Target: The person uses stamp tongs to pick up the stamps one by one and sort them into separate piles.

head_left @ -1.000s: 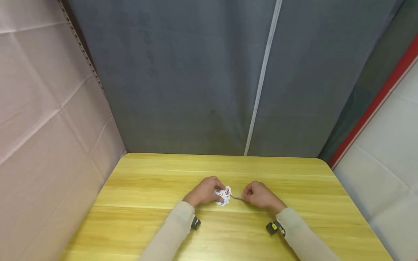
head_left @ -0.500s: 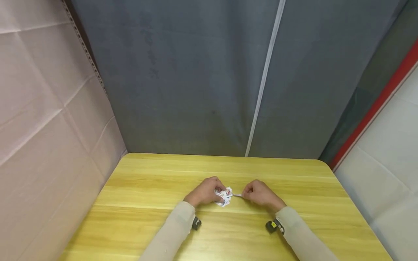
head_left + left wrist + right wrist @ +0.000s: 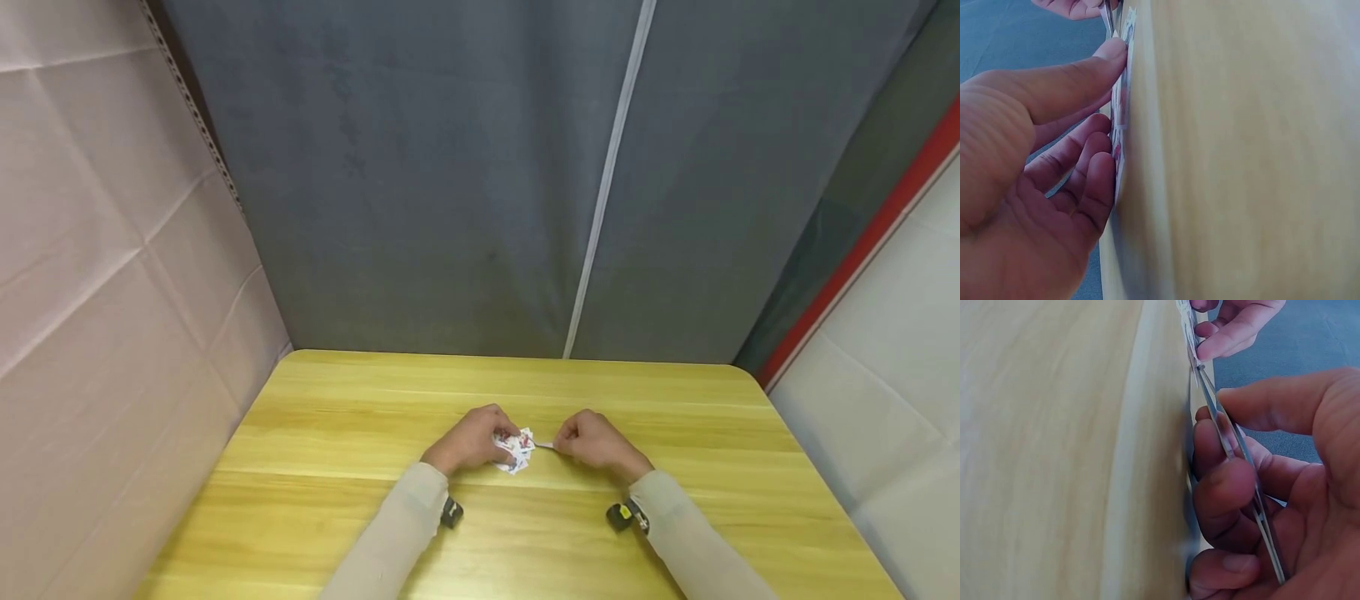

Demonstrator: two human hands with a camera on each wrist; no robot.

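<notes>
The left hand [image 3: 471,440] presses a small spread of playing cards [image 3: 516,450] flat against the table [image 3: 337,467]. Its thumb and fingers [image 3: 1094,181] lie nearly straight, with the thin glossy card edges sitting just under the fingertips. The cards are white and flat, printed in red and blue, and fan slightly toward the right hand [image 3: 592,442].

The right hand curls around slim metal tweezers [image 3: 1232,447], thumb on one side and fingers on the other. The two narrow, shiny arms run out past the fingertips and taper to points that meet the near edge of the cards. In the head view the tweezers show only as a pale sliver between the two hands.

The table is smooth, yellowish wood-grain laminate with rounded corners. Beyond the fingers hangs dull grey fabric [image 3: 450,183] crossed by a pale strip. Both forearms wear soft beige sleeves [image 3: 405,533].
</notes>
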